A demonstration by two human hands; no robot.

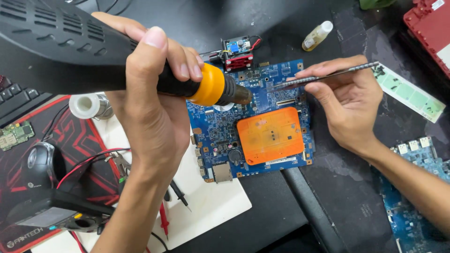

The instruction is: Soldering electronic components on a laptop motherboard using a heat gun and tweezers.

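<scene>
Here, the left hand [157, 89] is wrapped tight around the black grip of a hot-air gun [93, 51], fingers closed over the handle just behind its orange collar, the dark metal nozzle pointing right at the upper part of a blue circuit board [220, 126] in the middle of the frame. Right of centre, the right hand [349, 100] pinches a pair of slim metal tweezers [328, 76] between thumb and fingers, the tips reaching left over the board's upper edge, near the nozzle. An orange translucent patch [270, 135] covers the board's right half. The board lies partly on a white mat [211, 201] and partly on the dark table [356, 197]. Just above it sits a small red-and-black module [237, 53] with wires, and a little bottle of yellowish liquid [317, 36] lies at upper right. A green-and-white strip [412, 96] rests at the right, beyond the tweezers. At lower left, a multimeter [56, 215] with red and black probes lies beside a black mouse [40, 161] on a red-patterned pad. A white spool [86, 105] stands at left, and a second blue board [417, 206] shows at lower right.
</scene>
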